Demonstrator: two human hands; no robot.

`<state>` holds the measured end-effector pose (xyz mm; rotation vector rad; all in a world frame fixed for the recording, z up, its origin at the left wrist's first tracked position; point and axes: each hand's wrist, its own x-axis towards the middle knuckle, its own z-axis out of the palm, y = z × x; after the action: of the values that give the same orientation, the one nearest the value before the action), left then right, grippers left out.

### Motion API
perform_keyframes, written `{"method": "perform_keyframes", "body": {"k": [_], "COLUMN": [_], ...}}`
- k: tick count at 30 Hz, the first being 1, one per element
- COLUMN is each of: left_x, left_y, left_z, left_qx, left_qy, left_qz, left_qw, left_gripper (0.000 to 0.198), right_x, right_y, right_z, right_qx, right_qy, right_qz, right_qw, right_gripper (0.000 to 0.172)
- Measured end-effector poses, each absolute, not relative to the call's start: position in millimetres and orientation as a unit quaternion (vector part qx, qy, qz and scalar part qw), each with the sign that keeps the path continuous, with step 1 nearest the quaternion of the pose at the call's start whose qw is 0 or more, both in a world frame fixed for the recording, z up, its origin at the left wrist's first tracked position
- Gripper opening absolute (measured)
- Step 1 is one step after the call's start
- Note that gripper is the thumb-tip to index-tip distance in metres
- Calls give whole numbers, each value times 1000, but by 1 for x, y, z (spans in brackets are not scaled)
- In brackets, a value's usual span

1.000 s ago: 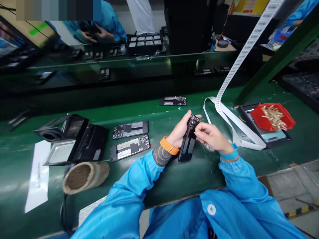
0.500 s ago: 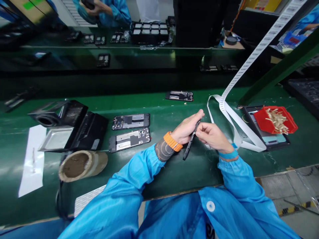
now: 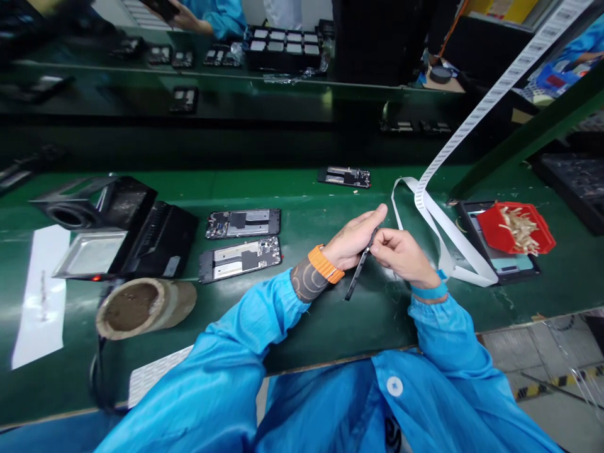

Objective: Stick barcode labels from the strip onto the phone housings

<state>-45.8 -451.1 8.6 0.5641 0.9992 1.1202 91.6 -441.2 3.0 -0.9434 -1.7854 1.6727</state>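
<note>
My left hand (image 3: 357,240), with an orange watch band at the wrist, grips a phone frame (image 3: 357,274) tilted nearly edge-on above the bench. At the frame's upper edge, the fingers of my right hand (image 3: 399,253) are pinched together; whatever they hold there is too small to make out. Two opened phone frames (image 3: 243,223) (image 3: 240,258) with exposed boards lie to the left of my hands. Farther back rests another phone frame (image 3: 345,177). A white label strip (image 3: 446,242) hangs down and loops on the bench just right of my right hand.
A red bin (image 3: 516,228) of small pale pieces sits on a dark tray at right. To the left stand a black device (image 3: 155,236), a cardboard tube (image 3: 146,307) and a white paper (image 3: 41,296). A co-worker's hand (image 3: 191,17) shows beyond the shelf (image 3: 302,94).
The view has shifted slightly, so the things at left sit farther left. Both hands keep nearly the same pose on the phone frame. A red light now shows on the black device.
</note>
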Motion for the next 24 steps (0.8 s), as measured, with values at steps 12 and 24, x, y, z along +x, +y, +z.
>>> {"method": "perform_keyframes", "body": {"k": [12,24], "left_x": [-44,-46], "left_y": [-453,-449], "left_z": [11,8], "left_qx": [253,259], "left_qy": [448,458], "left_qz": [521,588], "left_qw": [681,614], "left_gripper": [35,38], "right_x": [89,91], "right_y": [-442,-448], "right_z": [4,5], "right_qx": [-351,-435], "right_qy": [-684,-704], "right_qz": [578,415], "right_qw": [274,378], "right_gripper": [37,20]}}
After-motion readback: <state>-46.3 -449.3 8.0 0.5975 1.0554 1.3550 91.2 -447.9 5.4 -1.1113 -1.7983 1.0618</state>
